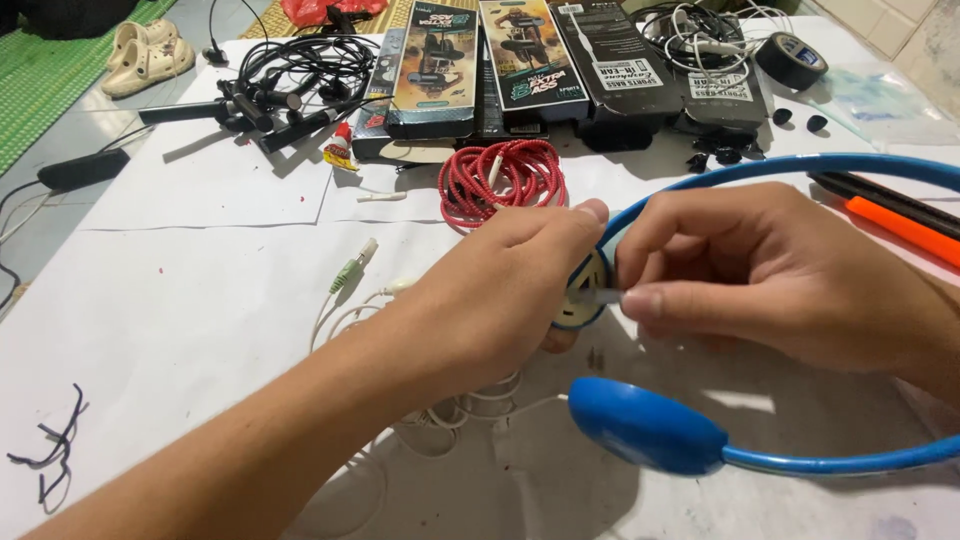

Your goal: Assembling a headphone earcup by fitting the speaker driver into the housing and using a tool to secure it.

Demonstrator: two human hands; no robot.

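A blue headset (650, 430) with a thin blue headband (800, 165) lies across the white paper in front of me. My left hand (500, 290) grips one open earcup (580, 290), which is white and blue inside. My right hand (760, 270) pinches a small grey metal tool (600, 296), its tip at that earcup. The other earcup is closed, blue, and rests lower down. White cable (450, 410) from the headset lies coiled under my left forearm, ending in green and white plugs (352, 268).
A red coiled cable (500, 180) lies just beyond my hands. Several boxed earphone packages (520, 65) stand at the back, with black earphones (290, 80) to the left, a roll of black tape (790, 60) and an orange-and-black tool (900, 215) to the right. Black wire scraps (55, 445) lie at left.
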